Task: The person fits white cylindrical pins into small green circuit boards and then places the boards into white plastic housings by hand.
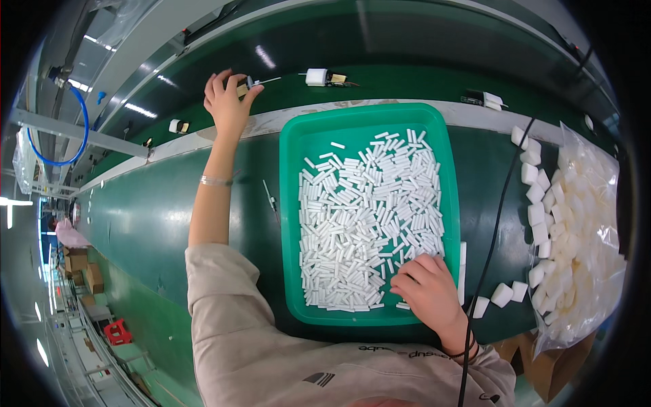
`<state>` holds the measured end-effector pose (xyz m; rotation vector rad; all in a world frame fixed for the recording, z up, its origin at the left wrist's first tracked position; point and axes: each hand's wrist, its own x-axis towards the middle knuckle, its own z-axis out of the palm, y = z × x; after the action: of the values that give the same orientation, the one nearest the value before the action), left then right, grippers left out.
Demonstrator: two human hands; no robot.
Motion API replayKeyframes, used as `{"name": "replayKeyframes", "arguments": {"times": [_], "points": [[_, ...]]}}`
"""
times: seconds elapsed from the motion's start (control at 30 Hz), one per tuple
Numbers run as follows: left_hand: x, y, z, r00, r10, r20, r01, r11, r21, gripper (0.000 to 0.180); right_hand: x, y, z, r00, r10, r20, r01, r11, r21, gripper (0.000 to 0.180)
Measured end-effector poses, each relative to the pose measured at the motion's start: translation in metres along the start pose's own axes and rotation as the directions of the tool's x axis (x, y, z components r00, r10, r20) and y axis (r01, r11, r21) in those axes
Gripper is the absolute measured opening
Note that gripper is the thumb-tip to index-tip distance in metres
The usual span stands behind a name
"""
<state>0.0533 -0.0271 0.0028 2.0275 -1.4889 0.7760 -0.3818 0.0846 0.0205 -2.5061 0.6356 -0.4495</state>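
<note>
My left hand (pixel 227 102) reaches far forward onto the dark green conveyor belt (pixel 420 41) and grips a small electrical part with a thin wire (pixel 248 84). My right hand (pixel 426 288) rests in the near right corner of a green plastic tray (pixel 291 224), fingers curled among the several small white tubes (pixel 366 217) that fill it. Whether it holds one is hidden by the fingers. A similar white part with wires (pixel 324 77) lies on the belt to the right of my left hand.
Another part (pixel 179 126) lies left on the belt, one more (pixel 489 101) right. White foam blocks (pixel 539 203) line the bench beside a clear bag of them (pixel 586 230). A black cable (pixel 495 230) hangs across the tray's right side. A thin pin (pixel 271 201) lies left of the tray.
</note>
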Motion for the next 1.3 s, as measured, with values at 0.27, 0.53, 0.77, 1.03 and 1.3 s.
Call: {"name": "replayKeyframes", "arguments": {"times": [0.27,0.53,0.77,1.03,1.3], "points": [[-0.043,0.177,-0.118,0.934,0.352,0.059,-0.284,0.834,-0.473,0.044,-0.001,0.001,-0.009,0.997,0.037,-0.075,-0.042,0.996,-0.078,0.021],[-0.093,0.212,-0.148,0.857,0.470,0.210,-0.229,0.713,-0.662,0.047,-0.006,-0.005,0.003,0.963,0.168,-0.212,-0.231,0.917,-0.326,0.014],[-0.101,0.206,-0.143,0.893,0.430,0.134,-0.252,0.725,-0.641,0.048,-0.004,0.000,0.002,0.935,0.187,-0.300,-0.202,0.979,-0.021,0.022],[-0.101,0.203,-0.138,0.896,0.420,0.141,-0.233,0.716,-0.658,0.048,0.002,-0.001,0.012,0.967,0.176,-0.183,-0.213,0.954,-0.211,0.025],[-0.104,0.201,-0.140,0.919,0.390,0.056,-0.263,0.714,-0.649,0.047,-0.003,-0.006,-0.008,0.740,0.595,-0.314,-0.237,0.667,0.706,0.017]]}}
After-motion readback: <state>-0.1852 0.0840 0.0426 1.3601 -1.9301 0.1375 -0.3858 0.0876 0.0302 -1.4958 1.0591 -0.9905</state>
